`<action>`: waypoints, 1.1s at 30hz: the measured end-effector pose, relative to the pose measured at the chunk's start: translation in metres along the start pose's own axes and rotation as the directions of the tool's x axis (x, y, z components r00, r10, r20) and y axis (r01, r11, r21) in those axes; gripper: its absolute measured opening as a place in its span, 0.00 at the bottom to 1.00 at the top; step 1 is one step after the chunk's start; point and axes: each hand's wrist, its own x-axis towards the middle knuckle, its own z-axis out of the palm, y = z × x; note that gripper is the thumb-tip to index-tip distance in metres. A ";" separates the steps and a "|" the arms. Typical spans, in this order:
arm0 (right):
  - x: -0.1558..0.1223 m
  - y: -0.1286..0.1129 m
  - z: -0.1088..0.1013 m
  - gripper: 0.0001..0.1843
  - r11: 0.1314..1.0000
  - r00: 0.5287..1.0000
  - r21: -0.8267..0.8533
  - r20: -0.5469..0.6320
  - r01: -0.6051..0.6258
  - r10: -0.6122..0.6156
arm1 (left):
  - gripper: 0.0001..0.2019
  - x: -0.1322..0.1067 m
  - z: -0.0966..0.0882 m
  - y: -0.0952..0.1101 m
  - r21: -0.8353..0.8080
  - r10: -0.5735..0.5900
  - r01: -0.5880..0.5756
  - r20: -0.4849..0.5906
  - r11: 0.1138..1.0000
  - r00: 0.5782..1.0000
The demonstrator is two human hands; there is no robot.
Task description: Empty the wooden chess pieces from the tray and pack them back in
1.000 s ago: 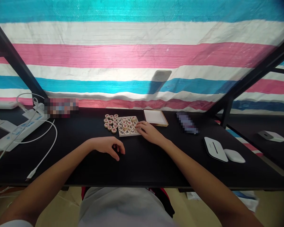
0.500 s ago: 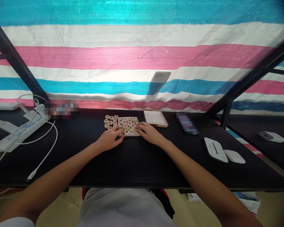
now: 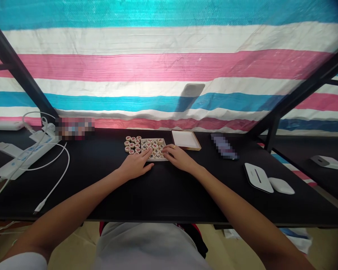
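A shallow white box (image 3: 159,160) on the black desk holds several round Chinese chess pieces (image 3: 149,141) with red and black characters. Beside its left wall, more chess pieces with red characters (image 3: 132,145) lie grouped on the desk. My left hand (image 3: 133,165) is open, its fingers stretched over the box's left front part and touching pieces there; the thumb points out over the desk. My right hand (image 3: 180,158) lies across the box's right side, fingers apart and slightly bent, tips on the pieces at that end. Both hands cover some of the pieces.
An open box lid (image 3: 186,140) lies behind my right hand. Farther right are a blurred phone-like object (image 3: 224,146), a white flat device (image 3: 258,177) and a white rounded case (image 3: 281,185). A power strip (image 3: 25,156) and white cables (image 3: 52,195) occupy the left.
My left hand has gone from bent fingers at the box's front left corner to stretched fingers farther over the pieces, slightly rightward. My right hand stays in nearly the same place.
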 end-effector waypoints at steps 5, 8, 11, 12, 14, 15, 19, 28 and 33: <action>0.000 0.000 0.000 0.13 1.000 1.000 0.002 -0.001 -0.002 0.002 | 0.24 -0.001 -0.001 -0.002 -0.027 0.019 -0.020 -0.014 0.999 1.000; -0.001 0.000 0.000 0.13 1.000 1.000 0.005 0.009 -0.010 0.010 | 0.21 -0.002 -0.001 -0.004 -0.054 0.028 -0.030 -0.038 0.998 0.999; -0.001 -0.001 -0.001 0.13 1.000 1.000 0.008 0.010 -0.016 0.016 | 0.20 -0.002 -0.002 -0.005 -0.062 0.002 -0.005 -0.046 0.998 0.999; 0.000 -0.001 -0.001 0.13 1.000 1.000 0.009 0.009 -0.016 0.016 | 0.20 -0.002 -0.002 -0.005 -0.054 -0.015 0.013 -0.040 0.998 0.999; 0.000 0.000 -0.001 0.13 1.000 1.000 0.010 0.008 -0.013 0.013 | 0.20 -0.002 -0.002 -0.004 -0.027 -0.055 0.054 -0.024 0.998 0.998; 0.000 0.000 -0.001 0.13 1.000 1.000 0.010 0.007 -0.012 0.012 | 0.21 -0.002 -0.002 -0.004 -0.013 -0.070 0.070 -0.014 0.997 0.997; 0.000 0.000 -0.001 0.13 1.000 1.000 0.014 0.006 -0.009 0.009 | 0.23 -0.001 -0.002 -0.003 0.010 -0.102 0.102 0.025 0.995 0.994; 0.000 -0.001 -0.002 0.13 1.000 1.000 0.008 0.003 -0.005 0.005 | 0.24 0.000 -0.003 -0.001 0.030 -0.119 0.118 0.048 0.993 0.992; 0.000 -0.002 -0.002 0.13 1.000 1.000 -0.003 0.015 -0.013 0.013 | 0.22 -0.001 -0.001 -0.001 0.058 -0.080 0.076 0.059 0.995 0.995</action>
